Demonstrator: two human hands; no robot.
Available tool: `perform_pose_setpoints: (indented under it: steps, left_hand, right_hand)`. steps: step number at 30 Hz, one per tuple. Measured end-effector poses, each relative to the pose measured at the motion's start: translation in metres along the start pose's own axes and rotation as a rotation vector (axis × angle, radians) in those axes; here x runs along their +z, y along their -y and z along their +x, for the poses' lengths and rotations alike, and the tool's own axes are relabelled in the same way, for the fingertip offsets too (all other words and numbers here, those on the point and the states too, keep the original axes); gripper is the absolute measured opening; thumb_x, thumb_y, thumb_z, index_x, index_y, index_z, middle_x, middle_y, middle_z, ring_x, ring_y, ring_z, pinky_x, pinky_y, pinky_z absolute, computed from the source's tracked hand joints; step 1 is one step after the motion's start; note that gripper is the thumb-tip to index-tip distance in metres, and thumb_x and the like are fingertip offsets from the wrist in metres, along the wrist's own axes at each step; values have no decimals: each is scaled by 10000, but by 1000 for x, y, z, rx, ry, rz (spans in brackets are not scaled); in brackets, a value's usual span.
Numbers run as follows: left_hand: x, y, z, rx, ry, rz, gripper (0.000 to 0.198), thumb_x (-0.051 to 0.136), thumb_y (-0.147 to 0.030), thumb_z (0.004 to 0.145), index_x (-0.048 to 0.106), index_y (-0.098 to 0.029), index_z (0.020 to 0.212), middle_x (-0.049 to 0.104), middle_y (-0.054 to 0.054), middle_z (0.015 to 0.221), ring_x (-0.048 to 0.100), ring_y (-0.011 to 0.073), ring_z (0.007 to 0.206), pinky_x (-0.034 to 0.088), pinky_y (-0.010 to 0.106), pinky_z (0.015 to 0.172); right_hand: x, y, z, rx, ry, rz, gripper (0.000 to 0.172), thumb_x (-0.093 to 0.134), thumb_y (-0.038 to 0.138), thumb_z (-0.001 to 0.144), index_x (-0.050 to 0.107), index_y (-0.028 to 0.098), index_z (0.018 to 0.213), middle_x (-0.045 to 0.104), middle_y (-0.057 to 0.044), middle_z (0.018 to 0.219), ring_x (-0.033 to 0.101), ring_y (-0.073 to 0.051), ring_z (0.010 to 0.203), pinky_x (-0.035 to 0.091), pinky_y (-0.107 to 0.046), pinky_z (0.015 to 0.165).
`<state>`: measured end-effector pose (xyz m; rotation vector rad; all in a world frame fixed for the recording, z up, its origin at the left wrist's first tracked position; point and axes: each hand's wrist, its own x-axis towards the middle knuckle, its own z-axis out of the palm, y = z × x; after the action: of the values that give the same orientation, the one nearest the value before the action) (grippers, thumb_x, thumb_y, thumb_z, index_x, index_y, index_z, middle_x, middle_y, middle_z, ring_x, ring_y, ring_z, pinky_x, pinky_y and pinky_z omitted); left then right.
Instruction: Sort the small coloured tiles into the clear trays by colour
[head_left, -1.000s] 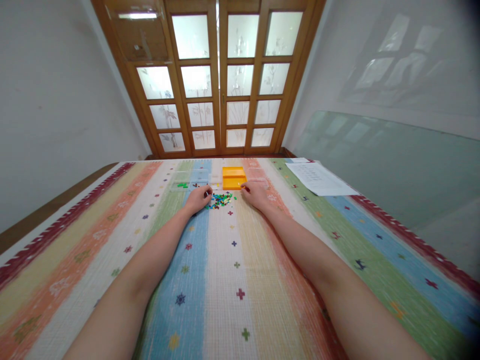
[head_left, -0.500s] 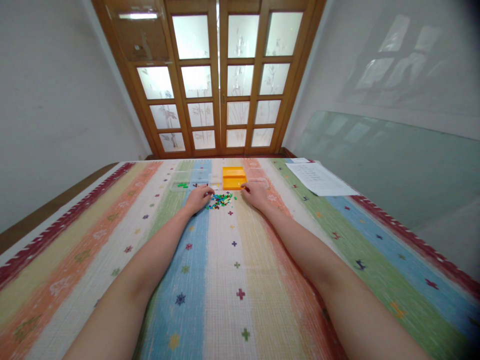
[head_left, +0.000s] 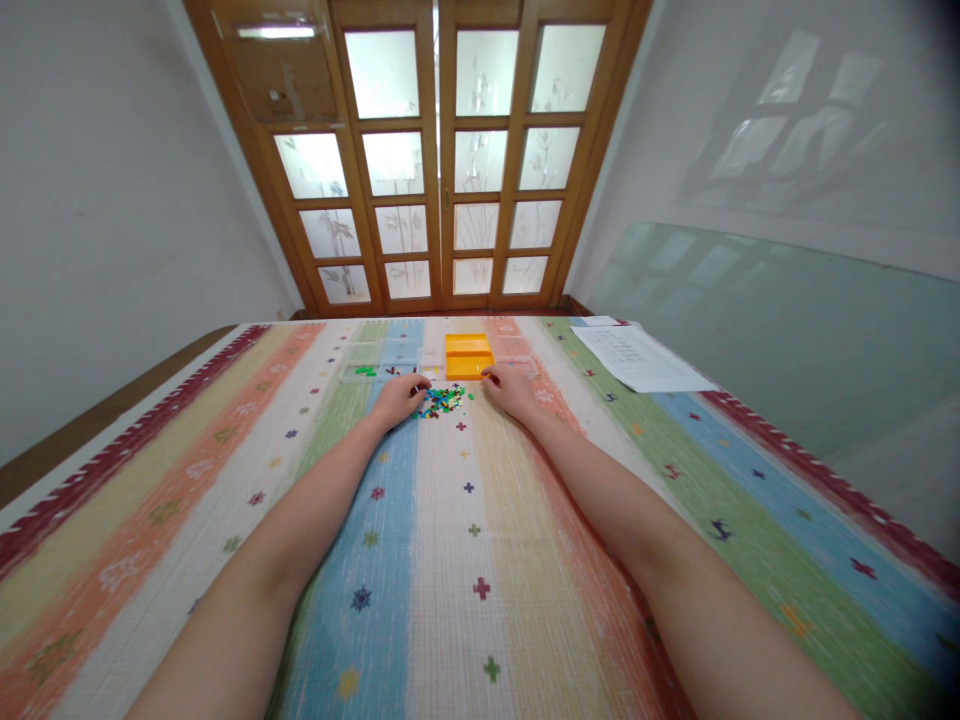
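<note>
A heap of small multicoloured plastic pieces (head_left: 444,402), mostly green and blue, lies on the tablecloth between my two hands. My left hand (head_left: 397,401) rests at its left edge with the fingers curled; whatever is between the fingertips is too small to make out. On the other side, my right hand (head_left: 511,390) is closed in a pinch beside the near right corner of an open orange box (head_left: 469,345). Anything in that pinch is hidden. Clear plastic boxes (head_left: 349,352) stand left of the orange one, with green pieces (head_left: 365,371) and dark red pieces in them.
Another clear box (head_left: 517,345) stands right of the orange one, partly behind my right hand. Printed paper sheets (head_left: 637,358) lie at the far right. A striped cloth (head_left: 450,600) covers the table. Beyond its far edge are glazed wooden doors (head_left: 441,220).
My left hand has shifted very slightly to the right at the heap's edge. My right hand stays by the orange box.
</note>
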<state>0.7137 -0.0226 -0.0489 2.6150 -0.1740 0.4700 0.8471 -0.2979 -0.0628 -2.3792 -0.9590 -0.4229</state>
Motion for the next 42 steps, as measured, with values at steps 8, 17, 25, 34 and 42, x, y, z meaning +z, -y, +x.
perform_pose_setpoints:
  steps: [8, 17, 25, 34, 42]
  left_hand:
    - [-1, -4, 0, -33, 6, -18, 206, 605, -284, 941, 745, -235, 1083, 776, 42, 1009, 681, 204, 887, 487, 303, 820]
    - [-4, -8, 0, -56, -14, -41, 163, 615, -320, 948, 692, -238, 1066, 766, 35, 1009, 663, 185, 852, 467, 294, 784]
    - [-6, -11, 0, -42, -48, -20, 149, 608, -304, 955, 693, -231, 1053, 759, 33, 994, 651, 184, 834, 461, 303, 783]
    - [-3, -7, 0, -24, -56, -49, 208, 594, -301, 964, 727, -224, 1103, 772, 41, 1029, 666, 189, 855, 481, 309, 817]
    - [2, -23, 1, 11, -39, -103, 237, 579, -338, 985, 769, -210, 1047, 789, 44, 1017, 685, 196, 887, 486, 301, 832]
  right_hand:
    - [0, 0, 1, 13, 31, -10, 257, 573, 241, 978, 759, 196, 1149, 767, -98, 1128, 667, -235, 1033, 475, -334, 932]
    - [-2, 1, 0, 4, 33, -11, 252, 567, 235, 975, 758, 192, 1133, 768, -91, 1104, 667, -228, 1014, 468, -319, 911]
    - [-3, 3, 1, 9, 42, -21, 243, 575, 224, 966, 757, 193, 1125, 767, -88, 1110, 667, -230, 1025, 474, -327, 912]
    - [-6, 5, -1, 3, 49, -34, 256, 567, 237, 975, 757, 191, 1141, 771, -93, 1113, 668, -233, 1019, 473, -330, 911]
    - [-16, 26, -5, -122, 74, -97, 228, 561, 258, 1006, 754, 197, 1112, 758, -108, 1101, 636, -254, 1043, 426, -369, 958]
